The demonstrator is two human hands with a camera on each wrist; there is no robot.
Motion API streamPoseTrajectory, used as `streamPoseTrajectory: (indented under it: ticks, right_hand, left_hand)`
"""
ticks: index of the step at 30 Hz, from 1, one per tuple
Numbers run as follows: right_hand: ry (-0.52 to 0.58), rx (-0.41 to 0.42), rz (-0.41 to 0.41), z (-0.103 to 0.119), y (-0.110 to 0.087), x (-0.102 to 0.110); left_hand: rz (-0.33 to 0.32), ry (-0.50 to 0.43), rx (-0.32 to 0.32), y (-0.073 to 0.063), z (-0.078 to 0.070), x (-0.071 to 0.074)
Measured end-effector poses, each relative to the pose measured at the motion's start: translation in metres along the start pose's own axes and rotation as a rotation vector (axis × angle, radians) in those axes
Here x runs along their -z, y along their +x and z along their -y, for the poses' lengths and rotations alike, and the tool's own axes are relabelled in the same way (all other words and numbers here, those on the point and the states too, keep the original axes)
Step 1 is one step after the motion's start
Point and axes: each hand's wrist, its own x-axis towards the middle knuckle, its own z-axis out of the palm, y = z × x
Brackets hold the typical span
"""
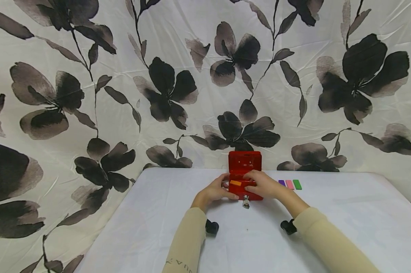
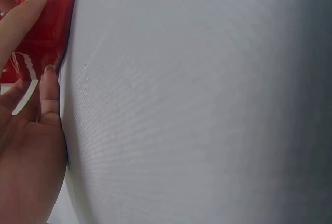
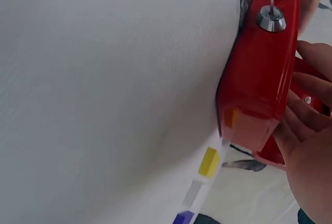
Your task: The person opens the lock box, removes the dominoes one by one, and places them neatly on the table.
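Note:
A small red metal cash box (image 1: 244,196) stands on the white table with its lid (image 1: 245,161) raised. A key sits in the silver lock (image 3: 271,18) on its front, with a key ring (image 1: 246,203) hanging there. My left hand (image 1: 216,189) holds the left end of the box, thumb (image 2: 26,19) against the front and fingers around the side. An orange piece (image 1: 235,182) shows in the left part of the box. My right hand (image 1: 264,184) is over the right part, its fairly straight fingers reaching over the rim. Their tips are partly hidden.
Right of the box, small flat pieces lie in a row: yellow (image 3: 209,162), white (image 3: 192,194), purple (image 1: 282,182), pink (image 1: 289,184) and green (image 1: 296,184). My right hand hides the nearer ones in the head view. A flower-printed cloth (image 1: 171,91) hangs behind the table's far edge.

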Motion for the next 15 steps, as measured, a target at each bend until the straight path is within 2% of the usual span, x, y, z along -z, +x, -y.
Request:
streamPoseTrajectory:
  ticks: [15]
  right_hand:
    - [0.004,-0.101,0.017,0.002,0.018,-0.015]
  left_hand:
    - [0.015,-0.023,0.002,0.004,0.003,0.0]
